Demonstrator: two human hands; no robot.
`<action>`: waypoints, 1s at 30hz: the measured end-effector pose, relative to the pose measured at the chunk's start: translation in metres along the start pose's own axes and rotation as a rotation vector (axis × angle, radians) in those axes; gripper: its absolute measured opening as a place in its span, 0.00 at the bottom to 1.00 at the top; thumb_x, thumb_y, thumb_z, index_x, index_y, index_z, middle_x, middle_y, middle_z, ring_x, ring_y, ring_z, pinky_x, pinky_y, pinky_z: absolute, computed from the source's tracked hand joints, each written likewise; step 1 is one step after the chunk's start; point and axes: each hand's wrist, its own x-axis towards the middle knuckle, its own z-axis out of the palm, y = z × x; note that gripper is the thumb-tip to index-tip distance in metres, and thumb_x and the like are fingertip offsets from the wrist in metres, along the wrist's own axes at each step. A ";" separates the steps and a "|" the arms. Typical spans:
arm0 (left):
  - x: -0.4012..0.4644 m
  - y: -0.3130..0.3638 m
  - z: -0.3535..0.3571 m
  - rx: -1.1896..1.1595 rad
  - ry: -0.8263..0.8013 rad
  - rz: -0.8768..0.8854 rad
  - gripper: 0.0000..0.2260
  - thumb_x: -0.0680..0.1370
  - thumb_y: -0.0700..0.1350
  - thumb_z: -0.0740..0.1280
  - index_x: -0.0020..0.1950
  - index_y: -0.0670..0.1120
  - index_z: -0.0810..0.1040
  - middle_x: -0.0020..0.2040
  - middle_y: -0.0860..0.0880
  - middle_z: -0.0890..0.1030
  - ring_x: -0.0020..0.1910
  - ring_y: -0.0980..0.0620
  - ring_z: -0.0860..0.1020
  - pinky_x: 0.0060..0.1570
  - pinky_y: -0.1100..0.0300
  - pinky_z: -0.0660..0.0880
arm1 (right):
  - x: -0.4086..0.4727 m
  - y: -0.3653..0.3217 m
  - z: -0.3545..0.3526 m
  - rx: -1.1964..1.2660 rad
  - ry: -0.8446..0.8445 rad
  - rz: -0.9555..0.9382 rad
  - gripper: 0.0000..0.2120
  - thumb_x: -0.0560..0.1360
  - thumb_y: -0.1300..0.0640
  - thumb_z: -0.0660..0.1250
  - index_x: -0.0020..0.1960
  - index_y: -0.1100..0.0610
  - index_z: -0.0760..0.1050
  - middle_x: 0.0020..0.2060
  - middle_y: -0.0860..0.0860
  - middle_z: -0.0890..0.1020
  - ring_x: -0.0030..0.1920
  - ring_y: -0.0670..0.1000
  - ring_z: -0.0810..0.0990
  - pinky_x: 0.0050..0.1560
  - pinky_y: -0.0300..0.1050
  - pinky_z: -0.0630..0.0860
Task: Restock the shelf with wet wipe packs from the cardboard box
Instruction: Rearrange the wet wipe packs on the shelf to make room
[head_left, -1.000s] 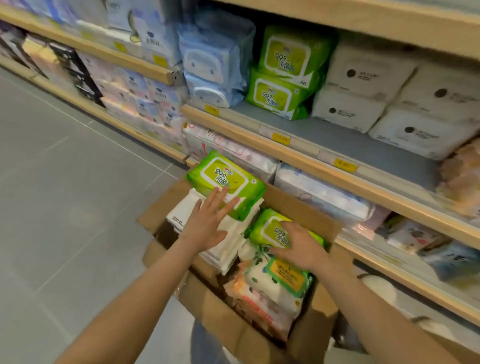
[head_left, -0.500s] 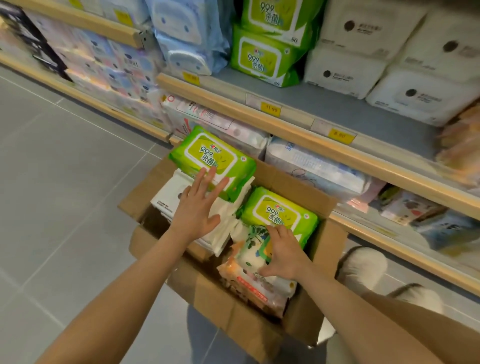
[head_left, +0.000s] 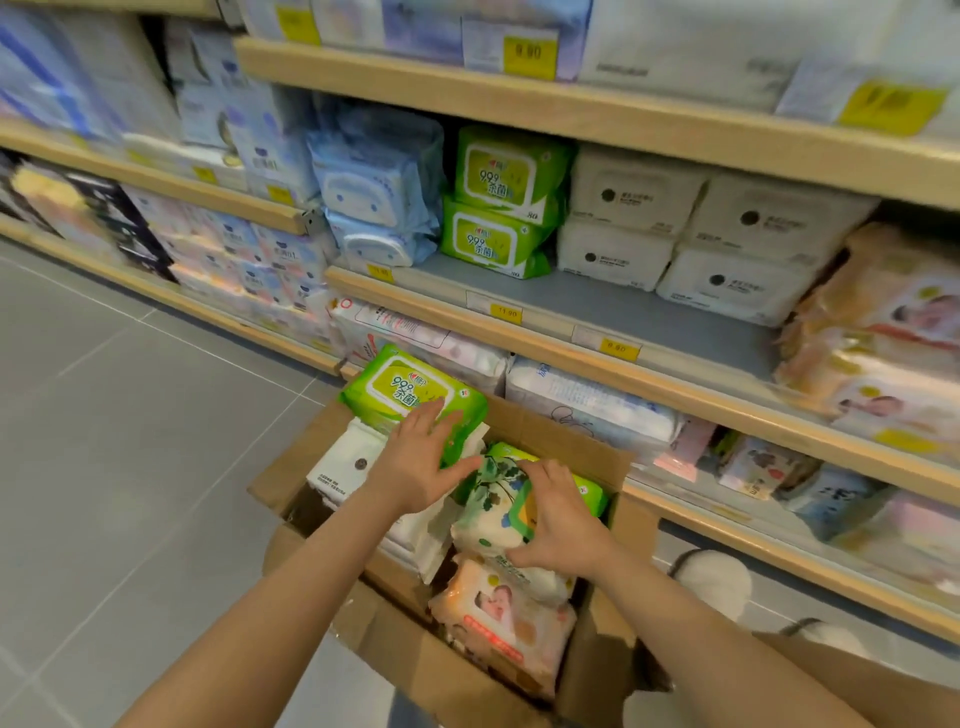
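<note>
L hand (head_left: 421, 462) laid flat, fingers straight, on green pack (head_left: 410, 397), prob. to steady the stack in cardboard box (head_left: 457, 675). Leaf-print pack (head_left: 493, 509) pinched by R hand (head_left: 558, 519), fingers curled, likely for lifting to shelf (head_left: 597, 306).

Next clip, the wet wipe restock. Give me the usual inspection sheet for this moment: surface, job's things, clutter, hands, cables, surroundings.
Surface: grey shelf board, its front part bare, behind a wooden edge with yellow price tags.
Job's things: open cardboard box full of packs; green pack on top at the far left; leaf-print pack; peach baby-print pack; white packs.
Clutter: nothing seen.
Hands: left hand rests flat, fingers on the green pack; right hand grips the leaf-print pack.
Cables: nothing seen.
Surroundings: two green packs stacked on the shelf between blue packs and white bundles; grey tiled floor.
</note>
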 end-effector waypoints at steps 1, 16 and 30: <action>0.001 0.012 -0.005 -0.109 -0.051 -0.046 0.42 0.71 0.74 0.51 0.77 0.47 0.57 0.77 0.45 0.55 0.76 0.46 0.53 0.74 0.48 0.53 | -0.001 -0.005 -0.010 -0.010 0.017 -0.024 0.52 0.59 0.44 0.76 0.74 0.58 0.54 0.58 0.49 0.63 0.58 0.48 0.60 0.62 0.43 0.64; 0.036 0.146 -0.058 -0.983 -0.101 -0.100 0.26 0.63 0.49 0.79 0.58 0.50 0.75 0.53 0.50 0.83 0.50 0.53 0.82 0.51 0.56 0.78 | -0.051 -0.002 -0.159 0.047 0.378 -0.108 0.51 0.58 0.45 0.80 0.73 0.54 0.57 0.67 0.49 0.64 0.67 0.48 0.62 0.69 0.44 0.62; 0.068 0.235 -0.031 -1.222 -0.205 0.071 0.36 0.60 0.48 0.80 0.64 0.48 0.69 0.60 0.46 0.79 0.57 0.48 0.79 0.59 0.49 0.75 | -0.124 0.100 -0.209 1.118 0.293 0.330 0.36 0.64 0.55 0.77 0.68 0.57 0.66 0.55 0.53 0.82 0.55 0.54 0.82 0.55 0.50 0.78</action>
